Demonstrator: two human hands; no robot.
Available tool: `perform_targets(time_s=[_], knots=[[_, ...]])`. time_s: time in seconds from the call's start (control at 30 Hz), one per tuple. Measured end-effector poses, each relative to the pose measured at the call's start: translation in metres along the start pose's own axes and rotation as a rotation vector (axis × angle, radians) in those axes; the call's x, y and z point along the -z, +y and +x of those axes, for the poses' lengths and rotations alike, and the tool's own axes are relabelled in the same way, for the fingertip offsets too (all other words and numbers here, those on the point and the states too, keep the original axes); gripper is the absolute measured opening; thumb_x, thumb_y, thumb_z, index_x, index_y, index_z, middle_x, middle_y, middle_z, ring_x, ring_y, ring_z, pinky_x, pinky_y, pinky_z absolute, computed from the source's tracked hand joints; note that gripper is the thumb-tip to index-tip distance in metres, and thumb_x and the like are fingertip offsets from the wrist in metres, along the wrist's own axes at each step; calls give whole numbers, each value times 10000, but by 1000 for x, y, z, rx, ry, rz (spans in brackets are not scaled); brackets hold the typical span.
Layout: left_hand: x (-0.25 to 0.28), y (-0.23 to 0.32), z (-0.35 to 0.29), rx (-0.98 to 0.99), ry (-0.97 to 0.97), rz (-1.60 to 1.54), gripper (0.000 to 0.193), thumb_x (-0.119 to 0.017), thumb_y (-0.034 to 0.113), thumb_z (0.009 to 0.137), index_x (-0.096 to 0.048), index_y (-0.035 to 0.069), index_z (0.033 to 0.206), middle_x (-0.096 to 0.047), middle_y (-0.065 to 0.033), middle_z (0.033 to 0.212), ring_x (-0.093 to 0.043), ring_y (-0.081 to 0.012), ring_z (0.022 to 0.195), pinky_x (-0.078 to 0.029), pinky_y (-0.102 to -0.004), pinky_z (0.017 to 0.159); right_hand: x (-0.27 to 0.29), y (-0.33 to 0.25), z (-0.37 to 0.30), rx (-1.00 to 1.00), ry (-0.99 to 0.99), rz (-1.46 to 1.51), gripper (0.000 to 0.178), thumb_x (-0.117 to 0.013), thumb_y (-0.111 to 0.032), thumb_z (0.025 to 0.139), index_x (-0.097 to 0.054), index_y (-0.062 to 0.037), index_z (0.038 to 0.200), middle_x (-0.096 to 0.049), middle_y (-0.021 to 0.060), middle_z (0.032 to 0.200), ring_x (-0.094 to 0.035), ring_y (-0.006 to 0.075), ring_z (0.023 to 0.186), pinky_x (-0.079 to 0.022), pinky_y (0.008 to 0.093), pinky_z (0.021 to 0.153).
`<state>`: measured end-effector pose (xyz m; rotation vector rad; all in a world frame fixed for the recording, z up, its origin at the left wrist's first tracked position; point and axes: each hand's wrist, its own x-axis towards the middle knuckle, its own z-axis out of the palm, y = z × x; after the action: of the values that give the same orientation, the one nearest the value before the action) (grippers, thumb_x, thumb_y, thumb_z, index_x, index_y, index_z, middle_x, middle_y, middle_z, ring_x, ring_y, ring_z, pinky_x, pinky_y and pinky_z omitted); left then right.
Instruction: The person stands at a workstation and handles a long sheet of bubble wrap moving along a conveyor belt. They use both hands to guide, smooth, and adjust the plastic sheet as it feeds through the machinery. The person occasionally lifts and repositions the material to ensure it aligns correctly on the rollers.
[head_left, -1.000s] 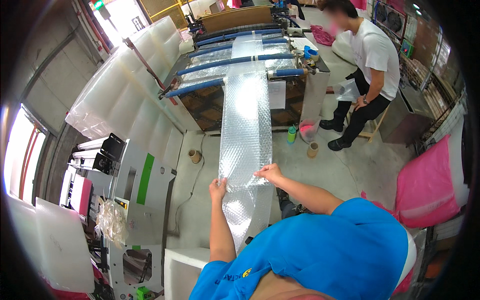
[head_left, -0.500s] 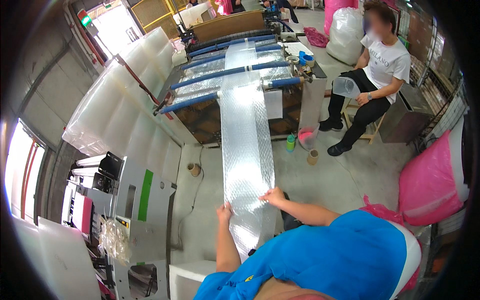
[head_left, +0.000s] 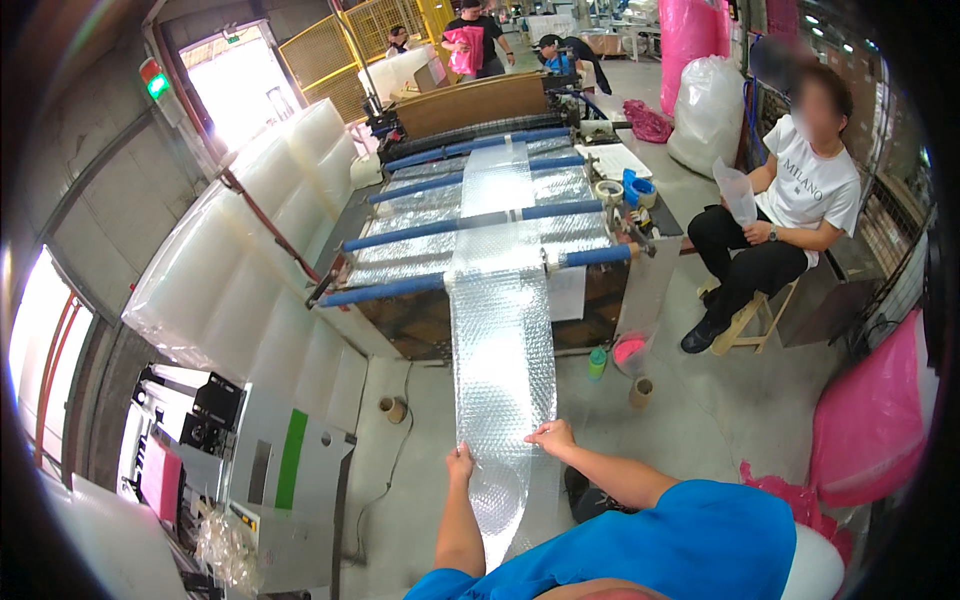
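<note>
A long strip of silver bubble wrap point(head_left: 503, 400) runs from the machine down toward my body. My left hand point(head_left: 459, 463) pinches its left edge. Slightly farther out, my right hand point(head_left: 552, 438) is closed with thumb and fingers on the right edge. Between my hands the strip looks taut, and below them its surface bends into a curve. A clearer layer point(head_left: 543, 505) shows beside the silver one under my right forearm. Blue rollers point(head_left: 390, 289) carry the strip on the machine's near side.
Left of the machine stand big wrapped translucent rolls point(head_left: 225, 260). A grey machine frame point(head_left: 325, 500) is at lower left. Cardboard tubes point(head_left: 640, 392) and a green bottle point(head_left: 597, 363) stand on the floor. At right, a person sits on a wooden stool point(head_left: 765, 318), near a pink-wrapped roll point(head_left: 868, 425).
My view has tilted up, so the machine and both hands appear lower. Both hands keep hold of the strip's edges. The seated person has raised the clear plastic piece.
</note>
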<state>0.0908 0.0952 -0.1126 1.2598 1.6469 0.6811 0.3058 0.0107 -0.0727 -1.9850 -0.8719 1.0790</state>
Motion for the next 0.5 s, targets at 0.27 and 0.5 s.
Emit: perform_targets(time_s=[0.27, 0.5], knots=[[-31, 41, 67, -182, -26, -130, 326, -479, 306, 815, -516, 0, 710, -494, -15, 582, -431, -98, 530, -369, -255, 484, 35, -43, 72, 93, 93, 11, 285, -720, -332, 549, -636, -80, 652, -576, 62, 577, -532, 151, 535, -413, 276, 535], [-20, 42, 45, 67, -58, -205, 451, -619, 403, 687, -574, -41, 753, -557, -64, 657, -492, -135, 584, -401, -263, 544, 37, -36, 75, 265, 96, 161, 243, -710, -260, 585, -616, -39, 622, -574, 63, 574, -520, 118, 553, -408, 257, 552]])
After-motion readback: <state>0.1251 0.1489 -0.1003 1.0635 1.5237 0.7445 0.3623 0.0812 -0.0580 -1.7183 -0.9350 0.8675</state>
